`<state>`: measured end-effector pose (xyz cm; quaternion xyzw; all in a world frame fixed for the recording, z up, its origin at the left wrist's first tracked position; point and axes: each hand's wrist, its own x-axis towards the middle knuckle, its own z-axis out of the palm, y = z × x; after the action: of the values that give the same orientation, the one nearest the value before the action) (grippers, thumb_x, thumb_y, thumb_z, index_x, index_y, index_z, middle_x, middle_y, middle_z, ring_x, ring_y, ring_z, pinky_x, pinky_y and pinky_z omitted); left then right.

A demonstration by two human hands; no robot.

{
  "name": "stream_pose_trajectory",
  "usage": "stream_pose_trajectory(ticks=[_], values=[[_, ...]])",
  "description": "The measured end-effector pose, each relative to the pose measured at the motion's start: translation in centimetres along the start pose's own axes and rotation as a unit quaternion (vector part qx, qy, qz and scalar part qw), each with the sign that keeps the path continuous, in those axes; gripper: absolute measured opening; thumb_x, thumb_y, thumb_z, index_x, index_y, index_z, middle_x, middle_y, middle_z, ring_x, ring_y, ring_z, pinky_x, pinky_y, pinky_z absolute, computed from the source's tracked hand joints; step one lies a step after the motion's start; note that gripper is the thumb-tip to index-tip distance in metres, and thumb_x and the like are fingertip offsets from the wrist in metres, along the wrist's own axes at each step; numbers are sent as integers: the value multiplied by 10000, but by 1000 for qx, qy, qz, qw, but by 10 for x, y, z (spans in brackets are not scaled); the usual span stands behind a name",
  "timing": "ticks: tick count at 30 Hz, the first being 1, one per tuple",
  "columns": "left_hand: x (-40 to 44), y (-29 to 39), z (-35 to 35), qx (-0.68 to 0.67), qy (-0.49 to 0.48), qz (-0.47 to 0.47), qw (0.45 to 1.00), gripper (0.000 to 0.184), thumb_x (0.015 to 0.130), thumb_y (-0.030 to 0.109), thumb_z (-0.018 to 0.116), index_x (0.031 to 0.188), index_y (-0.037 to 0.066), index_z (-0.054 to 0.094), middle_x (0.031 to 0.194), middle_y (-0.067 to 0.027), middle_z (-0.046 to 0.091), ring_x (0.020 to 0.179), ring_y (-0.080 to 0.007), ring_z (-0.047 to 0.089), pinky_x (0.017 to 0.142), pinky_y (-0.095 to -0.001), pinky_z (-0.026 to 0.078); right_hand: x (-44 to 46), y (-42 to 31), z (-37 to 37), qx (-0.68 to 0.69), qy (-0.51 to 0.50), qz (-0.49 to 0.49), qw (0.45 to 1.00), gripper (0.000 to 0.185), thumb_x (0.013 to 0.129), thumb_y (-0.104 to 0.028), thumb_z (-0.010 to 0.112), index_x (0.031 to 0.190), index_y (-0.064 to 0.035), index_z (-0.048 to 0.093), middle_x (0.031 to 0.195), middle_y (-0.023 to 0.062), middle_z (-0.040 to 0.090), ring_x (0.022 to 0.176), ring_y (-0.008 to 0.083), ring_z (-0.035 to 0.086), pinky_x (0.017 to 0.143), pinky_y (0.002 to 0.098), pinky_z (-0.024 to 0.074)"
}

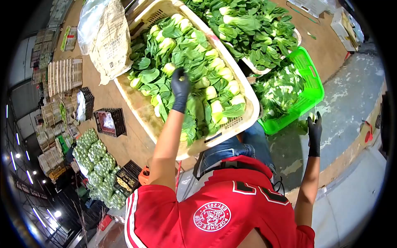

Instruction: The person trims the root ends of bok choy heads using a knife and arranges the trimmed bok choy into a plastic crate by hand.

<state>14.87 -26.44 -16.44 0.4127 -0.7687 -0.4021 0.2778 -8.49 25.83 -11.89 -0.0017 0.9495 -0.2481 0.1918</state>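
Note:
My left hand (180,86), in a black glove, rests over the bok choy (169,43) heaped in a large cream plastic crate (231,134). Its fingers are curled among the leaves, and what they grip, if anything, is hidden. Out to the right, my right hand (315,131), gloved in black too, is beside the green basket (316,93). A small bit of green leaf (304,125) shows at its bent fingers, apparently held. Loose leaves and pale pieces (279,91) lie inside the green basket.
Behind stands another container (298,38) piled with bok choy (252,25). A printed sack (109,45) and clear plastic (89,25) drape the cream crate's left corner. To the left are dark crates (111,122) and bagged greens (97,161). A white box (345,27) sits far right.

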Motion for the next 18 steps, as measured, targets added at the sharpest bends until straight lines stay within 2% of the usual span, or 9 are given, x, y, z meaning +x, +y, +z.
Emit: stream_pose_trajectory(ticks=[3,5,7,9,11,14,15,17,18], values=[[25,-49,-50,267,-58,86,958,308,676,40,606,983,19,601,888,-167,612,836,-340,582,778,-402,463,-8,2,10,2,6,-2,1000,493,844,-234,590,1267,-28,444,1076,187,605,943,295,598,812,362,456],[32,-73,-57,357,-250,127,891,414,654,152,660,1044,45,575,970,-170,585,891,-347,553,794,-410,448,-10,-1,13,-11,-10,-4,1000,442,847,-223,586,1237,-40,482,1030,174,628,919,276,609,798,358,461],[28,-65,-51,447,-279,119,842,555,653,188,688,1148,20,498,1010,-159,573,911,-359,539,809,-443,431,-16,-6,16,-1,-22,-33,999,368,860,-210,574,1192,-57,531,989,127,643,803,202,600,703,317,471],[27,-70,-42,488,-252,140,823,533,631,232,710,1070,11,505,981,-162,559,909,-349,537,799,-438,429,-21,-5,23,15,-27,-69,997,361,876,-213,563,1206,-71,529,980,79,639,664,120,558,583,267,467],[28,-67,-37,510,-237,126,818,480,613,230,704,1014,33,529,956,-154,561,909,-317,537,787,-423,426,-27,-7,29,20,-36,-68,997,328,881,-231,567,1172,-82,557,949,63,638,644,108,546,539,258,452],[31,-72,-61,376,-240,129,886,520,535,175,751,985,41,530,947,-167,556,895,-348,525,794,-420,421,-41,-29,33,22,-50,-58,997,249,881,-236,564,1079,-89,601,775,37,616,600,75,523,427,253,377],[30,-59,-74,319,-247,130,905,544,543,135,750,1031,39,529,991,-173,558,924,-370,515,820,-428,416,-42,-25,36,-3,-52,-99,994,228,872,-226,571,1036,-74,613,706,41,601,587,79,520,463,242,392],[15,-45,-103,244,-229,138,932,580,566,85,738,1101,36,520,1051,-166,548,975,-363,501,866,-427,406,-50,-42,44,38,-74,-82,993,244,855,-223,592,786,9,568,664,142,575,582,202,550,555,346,422],[8,-33,-117,221,-229,127,939,588,576,66,731,1122,37,515,1077,-161,540,1003,-354,493,888,-421,400,-54,-52,48,46,-90,-82,992,255,851,-231,595,769,9,565,644,145,564,572,209,547,546,352,413]])
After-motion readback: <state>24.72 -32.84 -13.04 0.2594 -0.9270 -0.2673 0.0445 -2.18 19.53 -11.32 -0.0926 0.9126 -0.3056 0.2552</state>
